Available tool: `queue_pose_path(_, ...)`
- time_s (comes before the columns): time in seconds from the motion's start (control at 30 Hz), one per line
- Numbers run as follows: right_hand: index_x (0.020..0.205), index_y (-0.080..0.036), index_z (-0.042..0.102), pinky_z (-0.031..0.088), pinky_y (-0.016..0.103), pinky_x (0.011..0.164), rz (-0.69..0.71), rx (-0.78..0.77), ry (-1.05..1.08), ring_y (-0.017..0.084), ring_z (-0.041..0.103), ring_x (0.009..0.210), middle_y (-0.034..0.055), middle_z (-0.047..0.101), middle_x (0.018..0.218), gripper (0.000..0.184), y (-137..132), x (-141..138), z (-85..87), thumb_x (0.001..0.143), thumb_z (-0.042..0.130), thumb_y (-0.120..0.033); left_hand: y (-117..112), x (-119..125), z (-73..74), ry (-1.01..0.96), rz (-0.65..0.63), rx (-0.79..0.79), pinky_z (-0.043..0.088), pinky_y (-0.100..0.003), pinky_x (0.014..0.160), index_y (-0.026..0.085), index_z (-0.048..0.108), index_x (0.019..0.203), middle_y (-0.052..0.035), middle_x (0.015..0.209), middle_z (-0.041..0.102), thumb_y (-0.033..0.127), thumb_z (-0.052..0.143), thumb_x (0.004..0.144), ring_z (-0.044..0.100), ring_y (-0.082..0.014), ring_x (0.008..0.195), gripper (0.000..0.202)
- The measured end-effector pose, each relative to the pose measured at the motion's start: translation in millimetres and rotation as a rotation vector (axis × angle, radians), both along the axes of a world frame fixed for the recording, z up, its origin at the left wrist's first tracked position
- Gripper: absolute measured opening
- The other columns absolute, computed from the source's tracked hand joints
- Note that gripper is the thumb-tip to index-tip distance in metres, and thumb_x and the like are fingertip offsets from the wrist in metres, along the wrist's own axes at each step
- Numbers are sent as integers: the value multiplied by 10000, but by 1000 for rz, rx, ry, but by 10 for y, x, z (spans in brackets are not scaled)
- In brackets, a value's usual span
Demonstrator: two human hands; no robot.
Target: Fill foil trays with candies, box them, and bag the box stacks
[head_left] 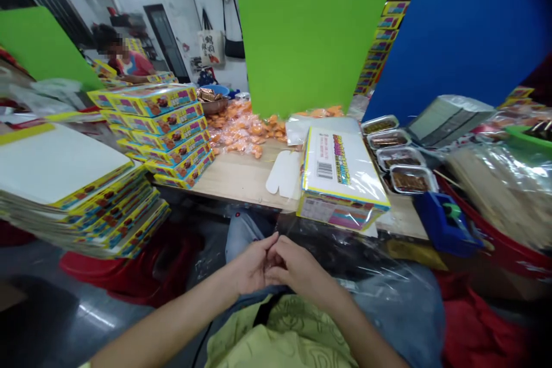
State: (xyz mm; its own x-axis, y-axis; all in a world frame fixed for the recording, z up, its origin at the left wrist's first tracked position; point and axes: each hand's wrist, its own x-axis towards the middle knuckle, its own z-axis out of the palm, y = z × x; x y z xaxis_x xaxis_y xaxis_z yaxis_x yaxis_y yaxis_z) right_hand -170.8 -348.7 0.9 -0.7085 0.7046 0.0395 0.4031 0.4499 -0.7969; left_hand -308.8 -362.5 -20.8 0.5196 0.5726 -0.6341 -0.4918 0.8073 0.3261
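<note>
Plastic film (379, 282) lies beside both clasped hands (276, 261).

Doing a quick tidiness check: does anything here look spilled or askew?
Loose orange packets lie heaped on the wooden table rather than in a container, and the stack of flat yellow-edged boxes at left leans unevenly, its edges fanned out.

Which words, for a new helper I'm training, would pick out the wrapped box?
Find the green board. Below it, at the table's near edge, lies the wrapped box, barcode on top. The stacked boxes stand left; this one lies alone.
</note>
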Motion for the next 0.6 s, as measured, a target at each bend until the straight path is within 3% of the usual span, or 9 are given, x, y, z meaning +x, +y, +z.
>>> queue_pose_path(0.17, 657, -193, 517, 340, 229, 584, -35, -94, 10, 105, 463, 653, -42, 529, 712, 158, -19, -21, 1, 690, 609, -68, -3, 68, 156, 114, 80, 41, 403, -213, 406, 113, 633, 737, -48, 547, 636, 410, 354, 927, 560, -139, 399, 450)
queue_pose_path(0.3, 692, -201, 516, 362, 235, 615, -29, -133, 105, 115, 497, 692, -36, 562, 746, 132, -43, 37, -31, 732, 611, -118, 3, 87, 209, 195, 200, 14, 469, -229, 502, 136, 637, 822, -21, 581, 652, 342, 383, 926, 616, -147, 505, 343)
queue_pose_path(0.37, 762, -212, 520, 389, 241, 634, -88, -174, 167, 124, 512, 711, -31, 558, 771, 91, -37, 56, -39, 764, 587, -150, -1, 80, 191, 130, 189, 43, 496, -261, 556, 123, 637, 770, -45, 598, 662, 351, 334, 938, 628, -158, 527, 415)
queue_pose_path(0.47, 830, -218, 551, 408, 259, 690, -140, -98, 124, 139, 522, 773, -15, 525, 826, 96, -21, 38, -36, 771, 568, -145, -11, 66, 133, -25, 120, 76, 504, -293, 566, 108, 629, 681, -85, 611, 668, 390, 305, 936, 633, -178, 516, 499)
queue_pose_path(0.6, 766, -209, 550, 386, 255, 686, -121, -1, 24, 134, 513, 772, -14, 508, 845, 117, -27, -28, -56, 736, 572, -98, -13, 48, 69, -96, 74, 49, 491, -274, 540, 125, 595, 601, -60, 556, 648, 409, 408, 895, 624, -174, 483, 450)
